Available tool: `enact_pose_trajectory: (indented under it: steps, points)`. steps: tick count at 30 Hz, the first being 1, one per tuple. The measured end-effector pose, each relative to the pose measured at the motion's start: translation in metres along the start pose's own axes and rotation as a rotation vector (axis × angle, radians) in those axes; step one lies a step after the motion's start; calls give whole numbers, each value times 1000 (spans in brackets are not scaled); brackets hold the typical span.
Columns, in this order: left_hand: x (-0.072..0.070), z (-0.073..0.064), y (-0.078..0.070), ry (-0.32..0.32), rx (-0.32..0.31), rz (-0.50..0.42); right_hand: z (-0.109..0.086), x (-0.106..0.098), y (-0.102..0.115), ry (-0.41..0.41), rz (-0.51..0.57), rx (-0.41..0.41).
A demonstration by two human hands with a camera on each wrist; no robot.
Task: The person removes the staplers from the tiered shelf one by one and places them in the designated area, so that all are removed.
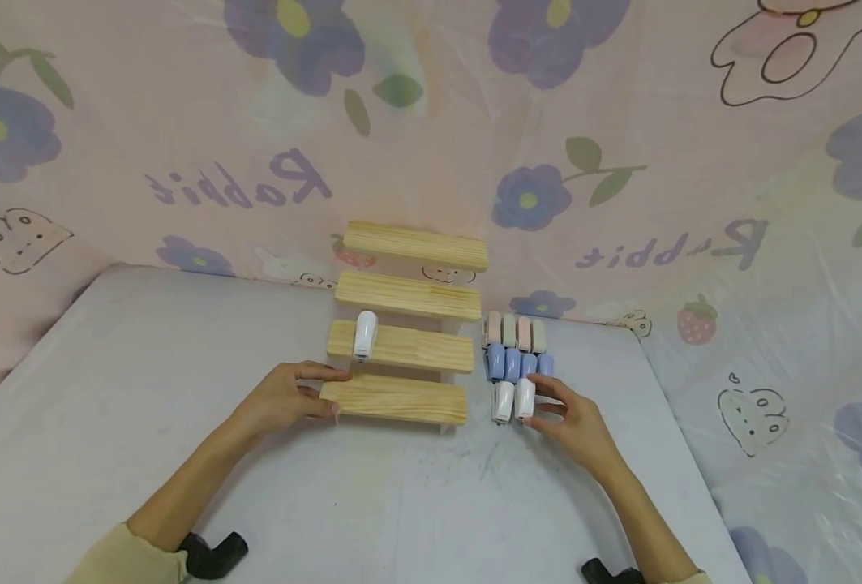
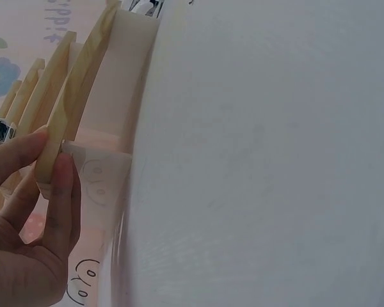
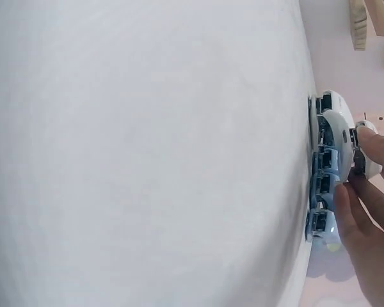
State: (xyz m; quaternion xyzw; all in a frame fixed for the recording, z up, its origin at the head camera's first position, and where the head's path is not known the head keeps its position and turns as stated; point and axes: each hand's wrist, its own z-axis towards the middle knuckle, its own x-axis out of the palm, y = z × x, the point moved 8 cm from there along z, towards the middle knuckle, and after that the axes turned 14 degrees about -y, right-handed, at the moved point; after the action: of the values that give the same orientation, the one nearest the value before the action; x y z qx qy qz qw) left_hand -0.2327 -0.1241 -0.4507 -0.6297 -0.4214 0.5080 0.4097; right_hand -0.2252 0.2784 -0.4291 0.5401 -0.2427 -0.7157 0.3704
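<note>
My left hand [image 1: 281, 399] pinches the left end of the lowest wooden step [image 1: 394, 400] of a tiered rack; in the left wrist view the thumb and fingers sit on either face of the board [image 2: 73, 102]. On the second step up, near its left end, stands a white mini stapler [image 1: 365, 334]. To the right of the rack, my right hand [image 1: 575, 422] grips another white stapler [image 1: 525, 398] between thumb and fingers. The right wrist view shows that stapler [image 3: 340, 137] apart from the table. Beside it stands one more white stapler [image 1: 503, 402].
Behind the white staplers are a row of blue staplers [image 1: 512, 364] and a row of pink and pale green ones [image 1: 509, 330]. The rack's upper steps [image 1: 416, 246] rise toward a patterned curtain [image 1: 431, 122] at the back of the white table [image 1: 182, 365].
</note>
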Motion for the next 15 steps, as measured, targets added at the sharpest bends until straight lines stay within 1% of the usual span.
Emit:
enact_pose_trajectory:
  steps: [3, 8, 15]
  points:
    - [0, 0, 0, 2, 1, -8, -1, 2, -2, 8, -3, -3]
    - [1, 2, 1, 2, 0, -8, -1, 3, -8, 8, -12, 19]
    - [0, 1, 0, 2, 0, -10, -2, 10, -16, 35, -42, 34]
